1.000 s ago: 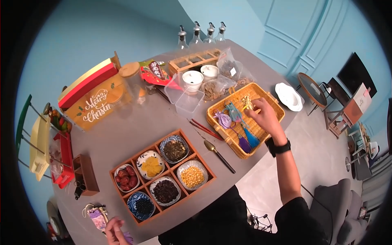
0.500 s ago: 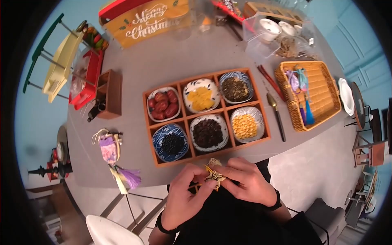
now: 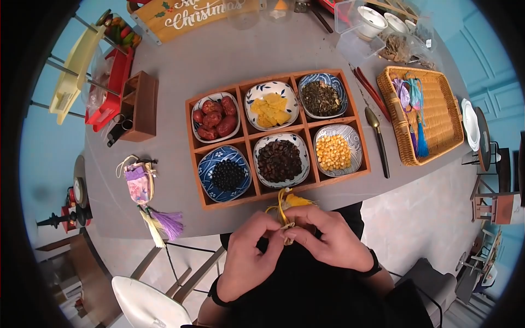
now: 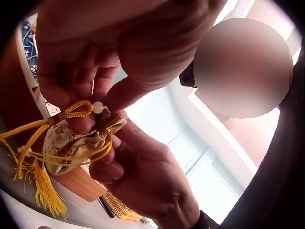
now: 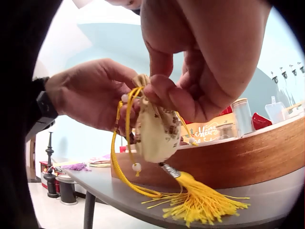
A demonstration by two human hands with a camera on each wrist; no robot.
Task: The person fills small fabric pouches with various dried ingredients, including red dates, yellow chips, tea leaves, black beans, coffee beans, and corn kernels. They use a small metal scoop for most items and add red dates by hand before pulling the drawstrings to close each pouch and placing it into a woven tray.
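Observation:
A small cream drawstring pouch (image 5: 159, 131) with a brown pattern hangs between my two hands, in front of the wooden tray. Yellow cords with white beads run from its neck, and a yellow tassel (image 5: 200, 198) dangles from its bottom. My left hand (image 3: 251, 251) pinches the gathered neck from one side. From the other side, my right hand (image 3: 331, 240) grips the neck between thumb and forefinger. The fingertips of both hands nearly meet at the pouch's mouth, which looks bunched together.
A wooden divided tray (image 3: 246, 117) holds bowls of dates, beans, corn and dried herbs. Right of it lie a small spoon (image 3: 377, 131) and a wicker basket (image 3: 443, 120) with sachets. On the left are a pink-purple pouch (image 3: 139, 186) and a wooden box (image 3: 145, 109).
My right hand has come from the wicker basket with the cream pouch, and both hands have met on it in front of me. The head view has swung down and right.

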